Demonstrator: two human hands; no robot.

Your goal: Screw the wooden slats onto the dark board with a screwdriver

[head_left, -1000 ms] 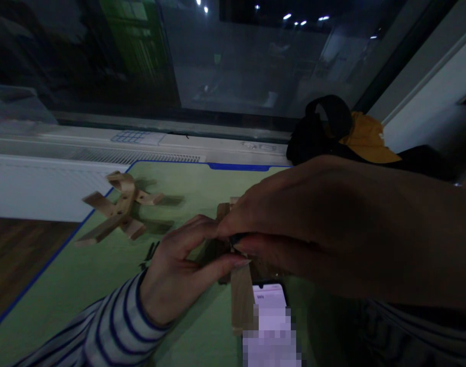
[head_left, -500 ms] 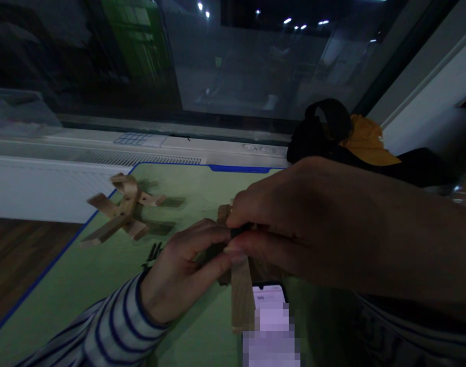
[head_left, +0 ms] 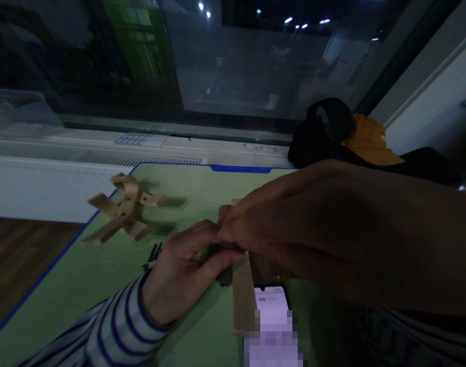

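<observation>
My left hand (head_left: pixel 179 272) is closed around a light wooden strip (head_left: pixel 243 298), with the thumb pressed on its upper part. From the right, my right hand (head_left: pixel 294 224) reaches over the same spot, its fingers bunched in a pinch against the wood and the left fingertips. Whatever sits in that pinch is hidden behind the fingers. Beneath both hands a browner wooden piece (head_left: pixel 224 278) shows in part. Left of my left hand lie several small black parts (head_left: pixel 154 252), too blurred to name. An assembly of wooden pieces (head_left: pixel 128 206) with holes stands farther left.
A lit phone (head_left: pixel 271 300) lies close to the wooden strip. The green tabletop (head_left: pixel 183 181) has a blue edge. Behind it are a white radiator (head_left: pixel 45 188) and a windowsill bearing a sheet of paper (head_left: pixel 135 139). A black and orange bag (head_left: pixel 370 140) rests at the back right.
My right hand has turned and shifted slightly left, its fingers closing over the dark small thing that showed between them before. My left hand holds nearly the same place.
</observation>
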